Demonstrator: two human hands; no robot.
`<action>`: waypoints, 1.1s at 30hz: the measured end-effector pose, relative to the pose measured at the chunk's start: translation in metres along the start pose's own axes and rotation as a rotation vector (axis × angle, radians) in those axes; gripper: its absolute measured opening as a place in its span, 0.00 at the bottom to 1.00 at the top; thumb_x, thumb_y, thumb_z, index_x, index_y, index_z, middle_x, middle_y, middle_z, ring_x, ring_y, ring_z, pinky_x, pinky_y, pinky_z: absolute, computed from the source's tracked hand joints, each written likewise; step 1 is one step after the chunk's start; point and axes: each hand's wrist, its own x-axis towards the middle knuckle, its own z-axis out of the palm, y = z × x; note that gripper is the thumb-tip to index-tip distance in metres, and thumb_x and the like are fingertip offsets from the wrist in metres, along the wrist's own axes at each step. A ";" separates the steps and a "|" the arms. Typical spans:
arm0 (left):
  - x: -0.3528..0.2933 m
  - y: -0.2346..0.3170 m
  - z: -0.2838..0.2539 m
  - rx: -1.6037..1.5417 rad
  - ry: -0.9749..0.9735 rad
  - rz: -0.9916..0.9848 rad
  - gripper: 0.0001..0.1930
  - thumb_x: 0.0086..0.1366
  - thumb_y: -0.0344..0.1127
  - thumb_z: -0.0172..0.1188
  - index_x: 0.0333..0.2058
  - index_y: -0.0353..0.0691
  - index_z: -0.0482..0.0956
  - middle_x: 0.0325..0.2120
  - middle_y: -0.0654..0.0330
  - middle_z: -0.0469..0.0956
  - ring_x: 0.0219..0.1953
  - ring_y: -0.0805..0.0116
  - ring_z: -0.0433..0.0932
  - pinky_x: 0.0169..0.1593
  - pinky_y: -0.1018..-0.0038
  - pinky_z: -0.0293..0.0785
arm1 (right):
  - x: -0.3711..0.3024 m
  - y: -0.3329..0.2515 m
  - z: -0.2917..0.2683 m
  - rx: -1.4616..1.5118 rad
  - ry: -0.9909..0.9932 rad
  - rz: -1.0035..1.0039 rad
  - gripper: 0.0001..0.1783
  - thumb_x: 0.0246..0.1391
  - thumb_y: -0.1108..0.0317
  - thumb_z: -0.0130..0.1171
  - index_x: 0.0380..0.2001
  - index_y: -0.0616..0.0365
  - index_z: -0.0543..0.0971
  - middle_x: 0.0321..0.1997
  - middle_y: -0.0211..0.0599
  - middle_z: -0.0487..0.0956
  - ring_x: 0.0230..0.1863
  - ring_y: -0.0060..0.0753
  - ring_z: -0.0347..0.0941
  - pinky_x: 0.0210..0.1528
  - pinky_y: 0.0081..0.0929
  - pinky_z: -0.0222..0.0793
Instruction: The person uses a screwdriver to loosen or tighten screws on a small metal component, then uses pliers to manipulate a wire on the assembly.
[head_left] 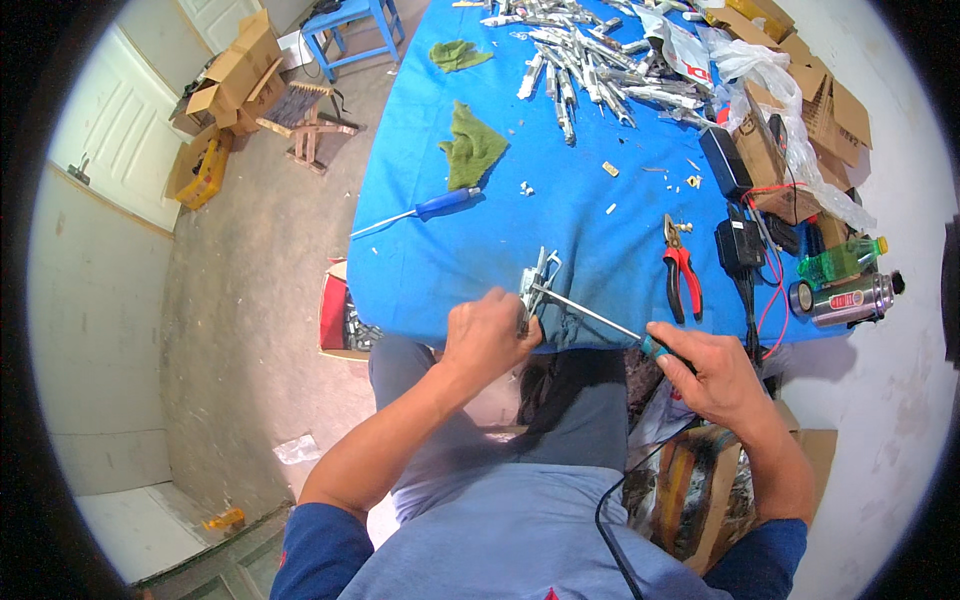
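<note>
My left hand (pixel 487 335) grips a small silvery metal part (pixel 537 284) at the near edge of the blue table (pixel 560 215). In my right hand (pixel 703 368) is a screwdriver (pixel 600 320) with a teal handle. Its long shaft runs up and left, and the tip touches the metal part. Both forearms come in from the lower edge, over my lap.
On the table lie a blue-handled screwdriver (pixel 420 210), red-handled pliers (pixel 682 270), two green cloths (pixel 470 148), black adapters (pixel 738 245) with red wires, a pile of silvery metal parts (pixel 590 60) at the far end, cardboard boxes (pixel 800 110), a green bottle (pixel 840 260) and a can (pixel 845 298).
</note>
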 end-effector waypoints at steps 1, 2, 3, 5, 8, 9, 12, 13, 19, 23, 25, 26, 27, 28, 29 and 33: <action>0.000 0.000 0.000 0.000 0.006 0.004 0.16 0.56 0.43 0.64 0.21 0.36 0.76 0.23 0.48 0.75 0.25 0.44 0.77 0.30 0.53 0.74 | 0.000 -0.002 0.000 -0.003 0.011 0.002 0.17 0.55 0.72 0.60 0.50 0.60 0.78 0.30 0.48 0.80 0.32 0.50 0.78 0.36 0.36 0.72; 0.000 0.001 0.000 -0.005 0.018 0.007 0.16 0.56 0.43 0.64 0.21 0.36 0.76 0.23 0.48 0.75 0.25 0.44 0.77 0.30 0.53 0.74 | -0.001 -0.002 -0.001 -0.007 0.023 0.007 0.17 0.55 0.72 0.60 0.49 0.60 0.78 0.30 0.47 0.79 0.31 0.50 0.77 0.35 0.36 0.72; 0.000 0.003 -0.002 -0.010 0.031 0.010 0.16 0.56 0.43 0.64 0.21 0.36 0.76 0.23 0.49 0.75 0.25 0.44 0.77 0.30 0.53 0.74 | 0.000 -0.001 -0.001 -0.003 0.018 0.002 0.17 0.55 0.72 0.60 0.49 0.60 0.79 0.29 0.47 0.79 0.31 0.49 0.77 0.35 0.36 0.72; 0.001 0.006 -0.006 -0.011 0.038 0.012 0.16 0.56 0.43 0.64 0.22 0.36 0.76 0.23 0.49 0.75 0.25 0.44 0.78 0.30 0.53 0.74 | 0.001 0.002 0.000 0.009 0.009 -0.009 0.17 0.55 0.72 0.60 0.49 0.59 0.79 0.28 0.45 0.79 0.30 0.48 0.77 0.33 0.35 0.72; 0.003 0.007 -0.009 -0.003 0.017 0.010 0.16 0.56 0.43 0.64 0.22 0.36 0.76 0.24 0.49 0.75 0.25 0.44 0.78 0.30 0.53 0.74 | 0.004 0.007 0.003 -0.022 0.016 -0.050 0.17 0.54 0.73 0.61 0.48 0.58 0.80 0.28 0.45 0.79 0.29 0.46 0.77 0.33 0.35 0.72; 0.003 0.007 -0.009 -0.005 0.008 0.007 0.16 0.56 0.43 0.64 0.22 0.36 0.76 0.24 0.49 0.75 0.25 0.44 0.78 0.31 0.53 0.74 | 0.006 0.007 0.002 -0.030 0.007 -0.052 0.17 0.54 0.72 0.61 0.48 0.58 0.80 0.28 0.45 0.79 0.29 0.46 0.77 0.32 0.36 0.72; 0.002 0.004 -0.008 0.000 0.004 0.017 0.16 0.57 0.43 0.63 0.22 0.35 0.76 0.23 0.48 0.75 0.25 0.44 0.77 0.31 0.54 0.74 | 0.011 0.003 -0.006 -0.071 -0.023 -0.067 0.16 0.54 0.72 0.62 0.47 0.57 0.80 0.27 0.44 0.79 0.29 0.46 0.77 0.31 0.37 0.71; 0.002 0.004 -0.008 0.004 0.007 0.023 0.16 0.57 0.43 0.63 0.22 0.35 0.76 0.23 0.48 0.75 0.25 0.44 0.77 0.31 0.54 0.74 | 0.015 0.001 -0.010 -0.096 -0.035 -0.077 0.16 0.53 0.71 0.62 0.47 0.56 0.80 0.27 0.44 0.79 0.29 0.46 0.77 0.31 0.37 0.71; 0.006 0.016 -0.014 0.064 0.003 -0.037 0.18 0.56 0.45 0.63 0.20 0.34 0.75 0.22 0.49 0.75 0.22 0.45 0.76 0.28 0.53 0.73 | 0.041 -0.009 -0.034 -0.079 -0.181 -0.024 0.12 0.56 0.64 0.61 0.44 0.51 0.80 0.24 0.47 0.78 0.28 0.56 0.76 0.29 0.44 0.70; 0.007 0.017 -0.014 0.086 0.005 -0.066 0.17 0.56 0.44 0.62 0.20 0.34 0.76 0.22 0.48 0.75 0.23 0.44 0.77 0.29 0.53 0.73 | 0.064 -0.004 -0.045 0.111 -0.316 0.121 0.15 0.58 0.63 0.59 0.47 0.55 0.81 0.22 0.48 0.77 0.22 0.46 0.76 0.28 0.37 0.70; 0.007 0.015 -0.012 0.116 0.006 -0.093 0.18 0.56 0.45 0.62 0.19 0.34 0.75 0.22 0.47 0.76 0.23 0.44 0.77 0.29 0.53 0.73 | 0.065 -0.005 -0.045 0.344 -0.424 0.408 0.19 0.60 0.62 0.58 0.51 0.59 0.79 0.23 0.44 0.78 0.22 0.33 0.75 0.29 0.33 0.70; 0.007 0.015 -0.012 0.110 0.012 -0.098 0.18 0.56 0.45 0.62 0.19 0.34 0.76 0.22 0.47 0.76 0.23 0.44 0.77 0.29 0.53 0.73 | 0.061 -0.004 -0.041 0.358 -0.391 0.399 0.19 0.61 0.62 0.58 0.51 0.59 0.79 0.24 0.44 0.78 0.23 0.31 0.75 0.29 0.33 0.70; 0.007 0.014 -0.011 0.108 0.021 -0.100 0.18 0.56 0.45 0.62 0.19 0.34 0.76 0.22 0.47 0.76 0.23 0.44 0.77 0.29 0.52 0.73 | 0.054 0.002 -0.032 0.372 -0.354 0.388 0.19 0.61 0.62 0.57 0.51 0.59 0.80 0.24 0.43 0.79 0.24 0.30 0.75 0.30 0.32 0.71; 0.008 0.014 -0.011 0.105 0.029 -0.103 0.18 0.56 0.45 0.62 0.19 0.34 0.76 0.22 0.47 0.76 0.23 0.43 0.77 0.29 0.52 0.73 | 0.046 0.010 -0.020 0.385 -0.318 0.376 0.18 0.61 0.62 0.57 0.51 0.59 0.80 0.25 0.43 0.79 0.24 0.29 0.75 0.31 0.32 0.71; 0.007 0.014 -0.011 0.094 0.036 -0.090 0.18 0.56 0.45 0.62 0.19 0.34 0.76 0.22 0.47 0.76 0.23 0.43 0.77 0.29 0.52 0.73 | 0.036 0.014 -0.006 0.239 -0.132 0.072 0.17 0.60 0.63 0.59 0.50 0.56 0.81 0.25 0.44 0.79 0.25 0.36 0.76 0.32 0.33 0.71; 0.007 0.011 -0.009 0.081 0.042 -0.050 0.18 0.56 0.46 0.62 0.20 0.35 0.76 0.22 0.47 0.76 0.24 0.44 0.77 0.30 0.52 0.73 | 0.016 0.014 0.000 -0.004 0.001 -0.063 0.15 0.56 0.64 0.62 0.47 0.51 0.80 0.27 0.43 0.80 0.29 0.52 0.76 0.30 0.41 0.71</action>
